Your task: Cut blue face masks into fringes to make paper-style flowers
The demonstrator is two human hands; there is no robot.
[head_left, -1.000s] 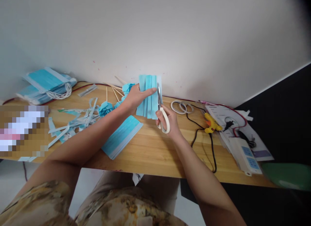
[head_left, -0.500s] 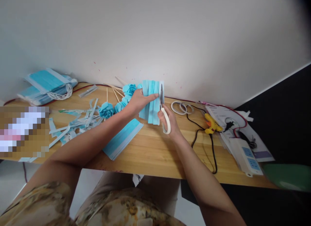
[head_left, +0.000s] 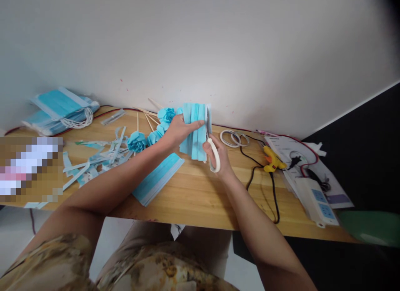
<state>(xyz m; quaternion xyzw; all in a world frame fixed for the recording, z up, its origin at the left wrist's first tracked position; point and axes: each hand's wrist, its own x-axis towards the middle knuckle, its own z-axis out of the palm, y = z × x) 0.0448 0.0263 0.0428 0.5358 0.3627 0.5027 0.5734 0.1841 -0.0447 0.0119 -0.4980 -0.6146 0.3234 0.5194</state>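
Observation:
My left hand [head_left: 178, 131] grips a blue pleated face mask [head_left: 196, 132] and holds it upright above the wooden table [head_left: 193, 195]. My right hand [head_left: 218, 155] is closed round the white handles of a pair of scissors [head_left: 211, 143]. The scissor blades point up and lie along the mask's right edge. Another blue mask [head_left: 156, 177] lies flat on the table below my left forearm.
Blue mask flowers on sticks [head_left: 137, 141] and cut strips [head_left: 93, 157] lie at left, with a stack of masks [head_left: 59, 109] behind. At right are tape rolls [head_left: 231, 137], a yellow glue gun [head_left: 272, 159], black cables and a power strip [head_left: 315, 199].
The mask and scissors have shifted slightly right and down. The blades have moved further up along the mask's right edge.

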